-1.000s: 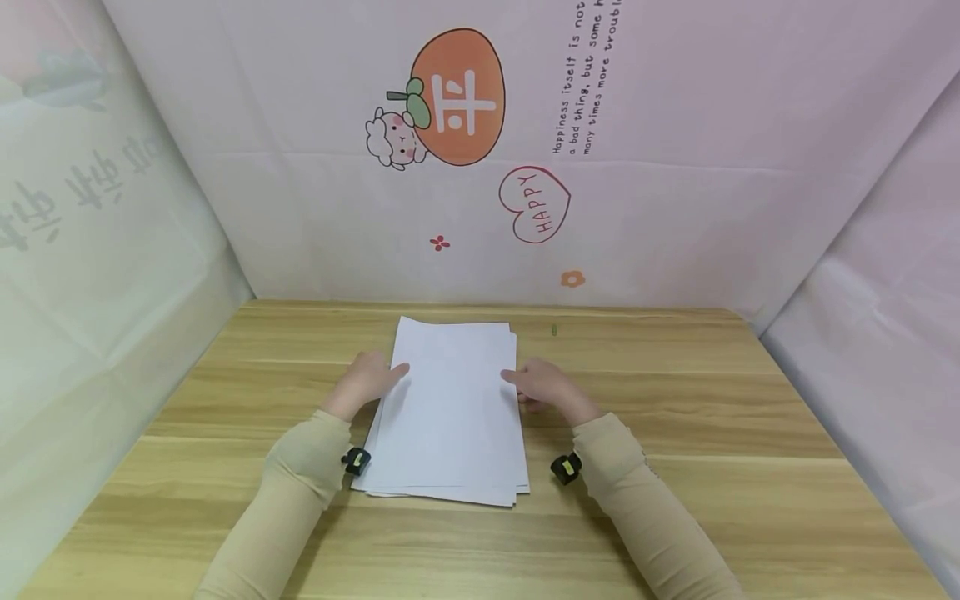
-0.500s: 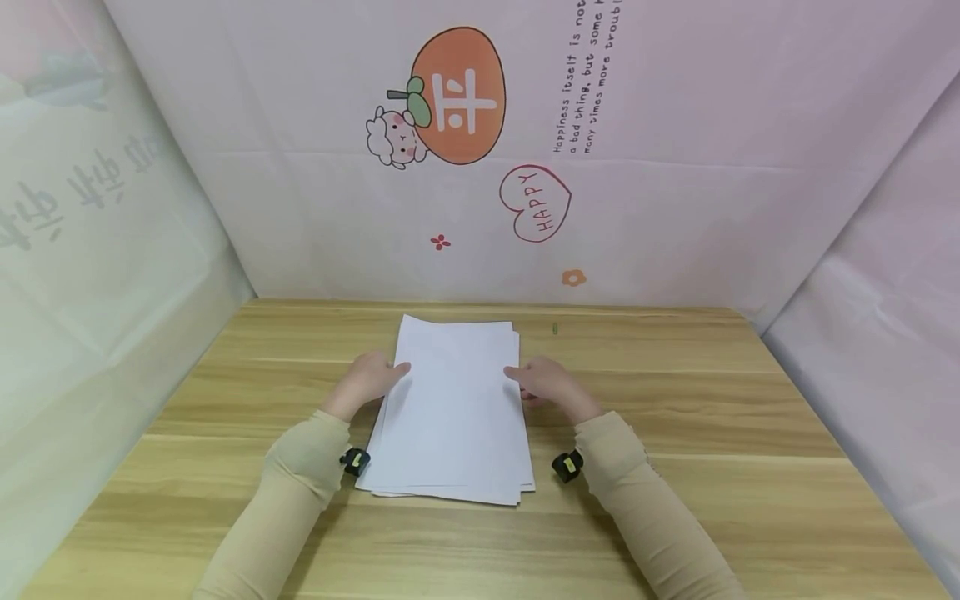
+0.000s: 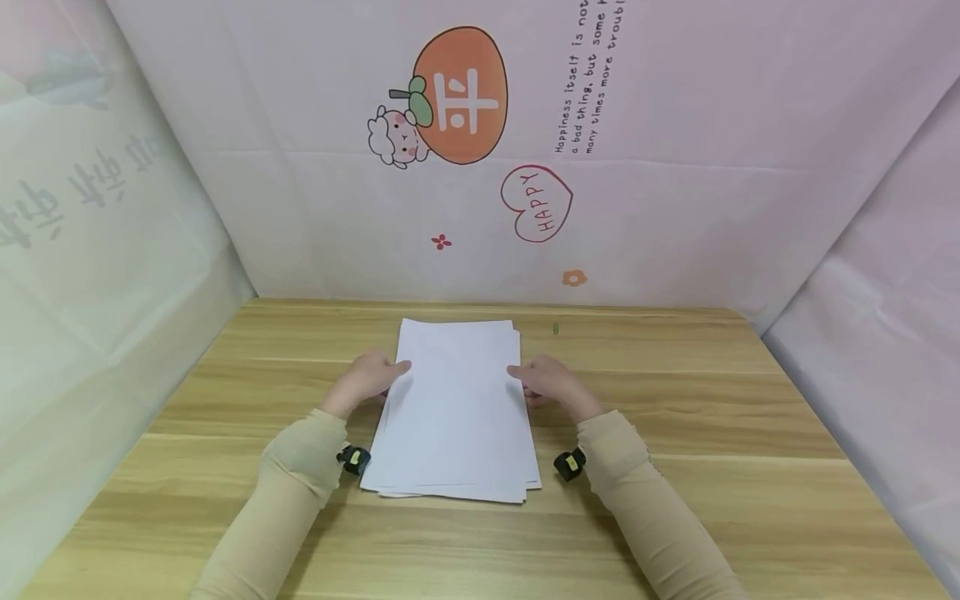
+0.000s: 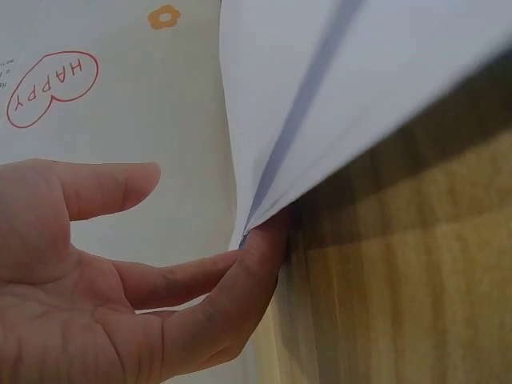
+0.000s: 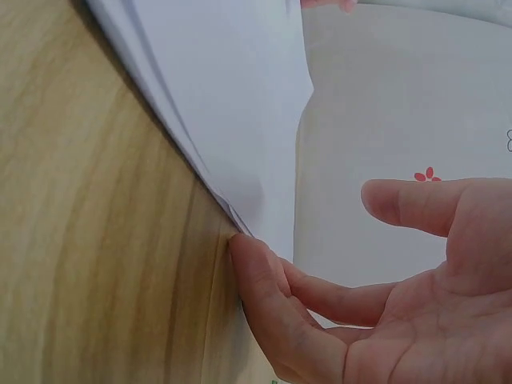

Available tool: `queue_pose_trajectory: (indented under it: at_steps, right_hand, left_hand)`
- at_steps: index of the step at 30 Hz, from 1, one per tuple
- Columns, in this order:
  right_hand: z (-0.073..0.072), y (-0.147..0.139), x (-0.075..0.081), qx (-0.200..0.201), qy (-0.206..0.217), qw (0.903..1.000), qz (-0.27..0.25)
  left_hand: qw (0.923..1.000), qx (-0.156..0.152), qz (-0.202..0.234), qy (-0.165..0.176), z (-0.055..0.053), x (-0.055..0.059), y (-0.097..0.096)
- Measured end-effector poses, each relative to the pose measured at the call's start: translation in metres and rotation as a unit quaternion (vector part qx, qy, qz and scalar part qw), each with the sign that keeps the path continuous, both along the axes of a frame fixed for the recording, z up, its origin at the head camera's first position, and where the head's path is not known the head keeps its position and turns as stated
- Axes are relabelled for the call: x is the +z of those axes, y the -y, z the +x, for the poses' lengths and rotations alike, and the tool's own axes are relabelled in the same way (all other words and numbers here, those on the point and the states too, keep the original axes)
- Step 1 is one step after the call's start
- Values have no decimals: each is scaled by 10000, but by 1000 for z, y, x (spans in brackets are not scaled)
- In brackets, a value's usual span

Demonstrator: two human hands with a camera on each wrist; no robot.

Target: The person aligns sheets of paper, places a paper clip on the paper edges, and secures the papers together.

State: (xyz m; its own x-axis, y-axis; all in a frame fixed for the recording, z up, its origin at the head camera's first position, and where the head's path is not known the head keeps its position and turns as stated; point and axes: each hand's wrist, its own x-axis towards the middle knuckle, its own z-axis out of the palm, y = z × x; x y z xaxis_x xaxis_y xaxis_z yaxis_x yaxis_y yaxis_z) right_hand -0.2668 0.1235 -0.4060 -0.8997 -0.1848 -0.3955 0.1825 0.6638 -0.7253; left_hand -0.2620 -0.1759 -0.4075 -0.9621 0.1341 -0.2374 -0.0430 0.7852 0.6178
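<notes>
A loose stack of white paper sheets (image 3: 457, 417) lies on the table, its edges uneven at the near end. My left hand (image 3: 370, 375) is at the stack's left side. In the left wrist view, the fingers (image 4: 240, 296) touch the paper's edge low down, while the thumb stands apart from it. At the opposite side is my right hand (image 3: 550, 379). Its fingertips (image 5: 254, 256) meet the right edge in the right wrist view, and its thumb is also held away from the sheets. Neither hand pinches the paper.
The wood-grain table (image 3: 675, 517) runs back to a printed white cloth wall (image 3: 675, 208), with cloth at both sides too. A tiny green object (image 3: 556, 329) lies beyond the stack's far right corner. Black devices (image 3: 569, 465) are strapped to both wrists.
The paper stack has shifted slightly to the right, and my right hand has moved a little the same way. My left hand has stayed nearly in place.
</notes>
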Motion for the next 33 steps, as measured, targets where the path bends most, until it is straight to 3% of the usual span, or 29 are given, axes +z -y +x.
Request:
queue_pose_trajectory:
  at_steps: [12,25,33]
  right_hand:
    - [0,-1,0,-91,-10,10000,-20]
    - [-1,-2,0,-148,185,9990,-381]
    - [-3,-4,-3,-91,118,9994,-297]
  left_hand:
    - [9998,112,67,139,-1,-1,-1]
    - [9995,40,313,53,1,5,-4]
    - [9993,35,375,44,1,5,-4]
